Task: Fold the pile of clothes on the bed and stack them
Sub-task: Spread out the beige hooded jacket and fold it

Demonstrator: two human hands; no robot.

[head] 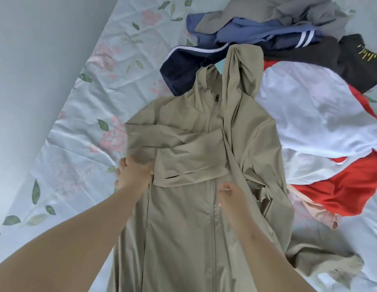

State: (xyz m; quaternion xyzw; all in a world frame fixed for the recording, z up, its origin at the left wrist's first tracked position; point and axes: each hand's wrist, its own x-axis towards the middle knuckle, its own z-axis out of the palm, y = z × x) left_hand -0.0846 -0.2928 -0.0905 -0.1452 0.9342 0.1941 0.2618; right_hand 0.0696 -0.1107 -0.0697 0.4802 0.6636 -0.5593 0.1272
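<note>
Your floral bed sheet [63, 131] carries the khaki hooded jacket [183, 228] spread zip-up along its middle, one sleeve folded across the chest. The unfolded pile of clothes [299, 81] lies toward the far right corner, touching the hood. Your left hand [132, 175] grips the jacket's left edge. Your right hand [232, 197] rests by the zip, and I cannot tell its finger state.

Beige hooded jacket [179, 228] lies front up before me, zipped, hood toward the pile. One sleeve [189, 163] is folded across the chest; the other sleeve [322, 264] trails off right, crumpled. Unfolded pile [267, 32] beyond: navy, blue, grey, black and white-and-red pieces, heaped.
</note>
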